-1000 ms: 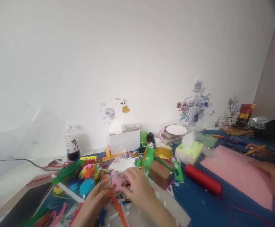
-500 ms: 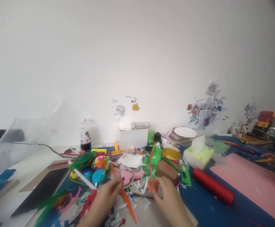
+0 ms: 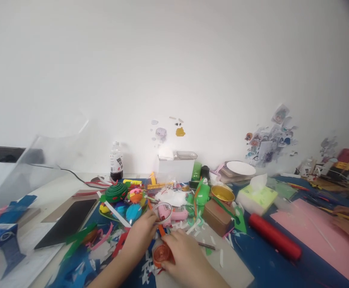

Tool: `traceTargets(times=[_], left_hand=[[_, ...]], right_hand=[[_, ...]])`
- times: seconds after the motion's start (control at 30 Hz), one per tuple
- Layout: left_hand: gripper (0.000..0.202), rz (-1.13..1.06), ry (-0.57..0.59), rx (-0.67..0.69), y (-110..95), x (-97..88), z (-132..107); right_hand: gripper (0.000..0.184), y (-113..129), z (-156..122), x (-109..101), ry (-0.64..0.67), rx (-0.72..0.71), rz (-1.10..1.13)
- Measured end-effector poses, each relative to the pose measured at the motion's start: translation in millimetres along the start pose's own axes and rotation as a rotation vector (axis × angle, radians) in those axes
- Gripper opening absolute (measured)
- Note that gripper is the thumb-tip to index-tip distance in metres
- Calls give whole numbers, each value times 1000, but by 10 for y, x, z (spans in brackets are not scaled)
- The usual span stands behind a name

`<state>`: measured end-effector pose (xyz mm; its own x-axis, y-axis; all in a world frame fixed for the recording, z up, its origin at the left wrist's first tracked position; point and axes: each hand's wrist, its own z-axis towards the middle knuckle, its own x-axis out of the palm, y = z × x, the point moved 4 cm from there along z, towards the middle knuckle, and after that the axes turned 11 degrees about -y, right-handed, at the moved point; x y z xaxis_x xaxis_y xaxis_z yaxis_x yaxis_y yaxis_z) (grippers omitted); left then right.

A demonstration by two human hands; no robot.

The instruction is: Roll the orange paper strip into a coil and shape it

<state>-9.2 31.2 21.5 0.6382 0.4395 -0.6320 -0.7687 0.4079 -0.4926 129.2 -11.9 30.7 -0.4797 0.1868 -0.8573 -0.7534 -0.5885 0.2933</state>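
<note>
My left hand [image 3: 140, 236] pinches a clear tape roll [image 3: 163, 212] and holds it upright over the craft clutter, in front of a pink glue gun [image 3: 177, 216]. My right hand [image 3: 183, 256] rests lower on the grey board, its fingers closed on a round orange ribbed paper piece [image 3: 161, 254]. An orange paper strip [image 3: 161, 231] lies between the two hands. Loose white, green and red paper scraps surround both hands.
A brown box [image 3: 218, 216], gold tin [image 3: 223, 193], tissue pack [image 3: 258, 197], red roll [image 3: 275, 237] and pink sheet [image 3: 315, 236] lie to the right. Another person's hand [image 3: 348, 219] works at the far right. Green coiled piece [image 3: 116, 192], bottle [image 3: 116, 161] and black board [image 3: 66, 223] lie left.
The view has swung left. My right hand came down toward me with the orange piece, onto the grey board. My left hand keeps the tape roll raised near the glue gun.
</note>
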Motion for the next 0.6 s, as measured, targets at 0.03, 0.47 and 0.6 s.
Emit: traceTargets(times=[0.03,0.47,0.6], left_hand=[[17,-14,-7,-9,12,-2,-1],[14,-141,-145,-74,-45,-38,-3],[12,-138,-92,-44,-127,4,-41]], right_hand=[[30,-12,20,10,23,-10,-1],[21,-327,567,145,-356,216,844],[10,-284,478,127,-428,212,806]])
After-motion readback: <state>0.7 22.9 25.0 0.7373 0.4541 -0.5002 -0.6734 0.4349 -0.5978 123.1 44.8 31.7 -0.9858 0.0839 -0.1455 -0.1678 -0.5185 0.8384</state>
